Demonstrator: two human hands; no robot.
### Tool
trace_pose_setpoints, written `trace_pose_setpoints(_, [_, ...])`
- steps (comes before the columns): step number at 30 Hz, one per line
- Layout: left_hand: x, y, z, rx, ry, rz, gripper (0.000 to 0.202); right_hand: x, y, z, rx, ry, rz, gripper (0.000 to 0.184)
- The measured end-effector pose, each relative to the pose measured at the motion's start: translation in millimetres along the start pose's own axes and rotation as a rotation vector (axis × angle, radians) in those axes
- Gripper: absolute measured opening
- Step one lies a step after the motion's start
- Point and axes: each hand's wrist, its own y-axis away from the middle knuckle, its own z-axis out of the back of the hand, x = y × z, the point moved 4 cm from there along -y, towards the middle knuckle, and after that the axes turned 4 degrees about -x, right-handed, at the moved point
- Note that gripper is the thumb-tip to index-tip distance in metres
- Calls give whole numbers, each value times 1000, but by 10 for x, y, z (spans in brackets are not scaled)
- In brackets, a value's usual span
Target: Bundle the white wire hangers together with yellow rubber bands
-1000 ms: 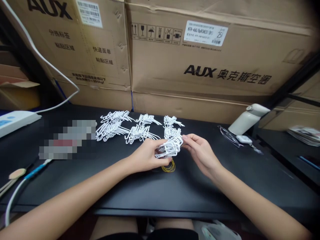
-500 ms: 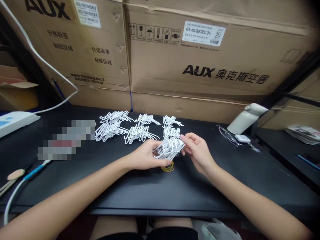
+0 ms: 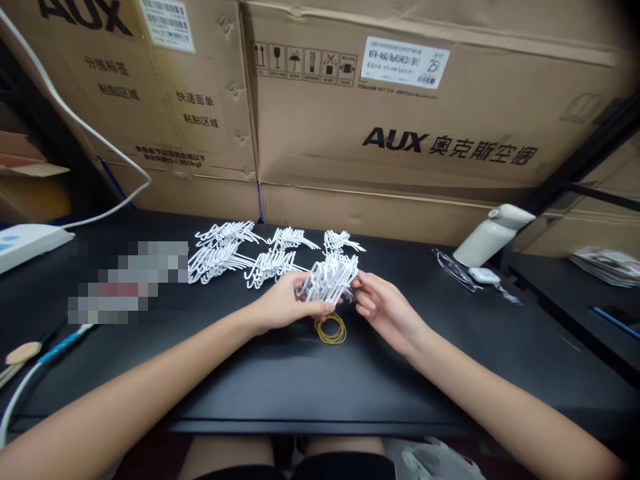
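Observation:
My left hand [image 3: 287, 300] is closed around a bundle of white hooks [image 3: 327, 283], thumb along the near side and fingers behind it. At the bundle's right end, my right hand [image 3: 383, 303] pinches a thin yellow rubber band; the fingertips partly hide it. Just below the bundle, several loose yellow rubber bands [image 3: 331, 341] lie in a ring on the black table [image 3: 300, 380]. Behind my hands are more white hook bundles, among them a left pile [image 3: 215, 261], a middle pile [image 3: 273, 267] and a right pile [image 3: 343, 241], partly covered by the held bundle.
Large cardboard boxes [image 3: 310, 147] stand along the back. At the right are a white bottle [image 3: 493, 237], glasses [image 3: 455, 272] and a small white case [image 3: 484, 276]. A white power strip [image 3: 30, 243] and a cable [image 3: 60, 347] lie at the left.
The held bundle has moved slightly up and left and turned, its hooks now pointing more upward. The ring of rubber bands shows more fully below it.

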Motion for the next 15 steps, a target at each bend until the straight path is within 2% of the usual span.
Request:
trace_pose_setpoints(5, [32, -6, 7, -6, 118, 46, 35, 54, 15, 33, -28, 204, 128, 25])
trace_pose_setpoints(8, [18, 9, -14, 45, 208, 69, 31, 128, 17, 44, -53, 412, 305, 24])
trace_pose_setpoints(10, [0, 20, -30, 88, 278, 79, 26, 166, 29, 19, -25, 538, 428, 21])
trace_pose_setpoints(12, [-15, 28, -40, 105, 338, 85, 22, 139, 36, -22, 70, 576, 420, 20])
trace_pose_setpoints(15, [-16, 30, -45, 79, 376, 97, 20, 23, 46, -71, 223, 510, 253, 25])
